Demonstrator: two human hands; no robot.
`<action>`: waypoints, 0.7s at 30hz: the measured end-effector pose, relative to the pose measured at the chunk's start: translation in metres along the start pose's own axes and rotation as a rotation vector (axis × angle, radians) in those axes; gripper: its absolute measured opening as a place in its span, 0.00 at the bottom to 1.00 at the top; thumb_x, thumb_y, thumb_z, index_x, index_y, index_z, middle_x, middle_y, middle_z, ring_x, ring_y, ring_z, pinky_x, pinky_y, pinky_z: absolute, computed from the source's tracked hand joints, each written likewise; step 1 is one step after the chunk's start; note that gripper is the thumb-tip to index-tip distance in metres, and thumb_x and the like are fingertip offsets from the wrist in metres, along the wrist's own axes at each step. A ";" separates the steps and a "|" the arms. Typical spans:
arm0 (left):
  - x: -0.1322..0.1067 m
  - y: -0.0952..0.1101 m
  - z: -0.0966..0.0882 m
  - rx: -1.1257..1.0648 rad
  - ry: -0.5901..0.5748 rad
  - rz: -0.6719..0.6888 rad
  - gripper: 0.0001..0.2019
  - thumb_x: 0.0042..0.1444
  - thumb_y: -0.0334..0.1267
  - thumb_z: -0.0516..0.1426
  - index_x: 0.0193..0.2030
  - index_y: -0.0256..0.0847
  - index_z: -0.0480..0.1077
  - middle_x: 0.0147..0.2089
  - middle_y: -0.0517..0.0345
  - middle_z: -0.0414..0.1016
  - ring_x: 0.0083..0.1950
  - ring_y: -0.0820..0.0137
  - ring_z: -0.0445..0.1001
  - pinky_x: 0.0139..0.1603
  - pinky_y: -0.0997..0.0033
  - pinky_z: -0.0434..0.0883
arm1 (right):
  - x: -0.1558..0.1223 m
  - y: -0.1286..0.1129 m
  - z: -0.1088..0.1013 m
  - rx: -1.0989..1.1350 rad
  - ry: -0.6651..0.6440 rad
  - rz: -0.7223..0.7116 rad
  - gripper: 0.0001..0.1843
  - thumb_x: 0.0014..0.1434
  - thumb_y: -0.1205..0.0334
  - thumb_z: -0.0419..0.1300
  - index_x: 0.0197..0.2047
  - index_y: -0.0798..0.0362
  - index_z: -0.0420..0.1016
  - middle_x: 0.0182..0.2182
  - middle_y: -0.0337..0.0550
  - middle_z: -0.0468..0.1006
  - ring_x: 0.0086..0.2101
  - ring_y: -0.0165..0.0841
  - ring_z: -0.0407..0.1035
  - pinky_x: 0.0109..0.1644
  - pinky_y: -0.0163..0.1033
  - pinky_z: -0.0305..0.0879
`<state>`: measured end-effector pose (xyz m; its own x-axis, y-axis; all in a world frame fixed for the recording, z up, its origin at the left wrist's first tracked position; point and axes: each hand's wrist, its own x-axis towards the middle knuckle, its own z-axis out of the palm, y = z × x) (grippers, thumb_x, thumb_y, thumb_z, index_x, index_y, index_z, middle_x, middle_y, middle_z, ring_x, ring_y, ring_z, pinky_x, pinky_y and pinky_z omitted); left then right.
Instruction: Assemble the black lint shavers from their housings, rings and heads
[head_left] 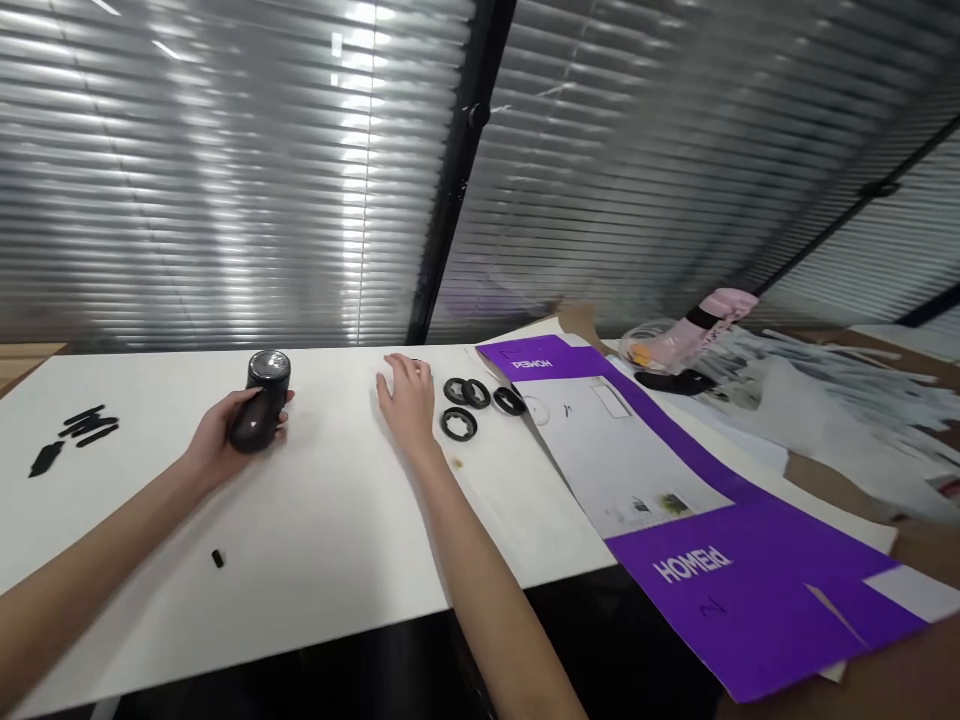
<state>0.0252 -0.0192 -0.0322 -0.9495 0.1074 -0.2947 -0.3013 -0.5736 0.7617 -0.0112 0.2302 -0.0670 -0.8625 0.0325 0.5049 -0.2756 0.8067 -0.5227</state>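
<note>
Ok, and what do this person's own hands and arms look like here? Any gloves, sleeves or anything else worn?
The left hand and right hand are both bare, with no gloves and no visible rings. The left forearm and right forearm are also bare, showing no sleeves, watch, cables or markings.

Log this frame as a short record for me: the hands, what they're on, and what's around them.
Left hand: grips a black cylindrical device with a shiny metal top, standing upright
Right hand: fingers curve over a small dark item, mostly hidden
Beside right hand: four black rings, lying flat
Surface: white tabletop
Also on surface: black strips; small black piece
Off to the right: flat purple-and-white cardboard box blank
</note>
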 end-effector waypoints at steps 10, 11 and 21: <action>0.019 -0.008 -0.002 -0.073 -0.024 -0.152 0.18 0.69 0.39 0.51 0.53 0.29 0.76 0.44 0.38 0.80 0.32 0.63 0.76 0.28 0.65 0.77 | -0.004 0.034 0.005 -0.110 -0.022 0.103 0.07 0.64 0.68 0.60 0.39 0.49 0.80 0.61 0.57 0.76 0.61 0.56 0.61 0.67 0.66 0.61; 0.016 -0.007 0.003 -0.067 -0.003 -0.158 0.17 0.70 0.39 0.51 0.51 0.30 0.77 0.43 0.39 0.80 0.31 0.63 0.76 0.27 0.65 0.76 | -0.005 0.033 0.005 -0.058 -0.037 0.087 0.07 0.64 0.68 0.60 0.36 0.49 0.78 0.60 0.56 0.76 0.62 0.55 0.61 0.68 0.64 0.61; 0.024 -0.024 0.001 0.040 -0.061 -0.161 0.16 0.73 0.44 0.54 0.52 0.33 0.77 0.48 0.41 0.82 0.33 0.64 0.80 0.33 0.65 0.79 | -0.008 -0.004 0.012 0.934 -0.078 0.421 0.24 0.58 0.42 0.70 0.27 0.46 0.62 0.52 0.49 0.83 0.64 0.47 0.69 0.66 0.53 0.64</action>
<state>0.0093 -0.0019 -0.0569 -0.8918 0.2451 -0.3803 -0.4522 -0.5120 0.7303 -0.0081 0.2197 -0.0778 -0.9816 0.1413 0.1282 -0.1355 -0.0433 -0.9898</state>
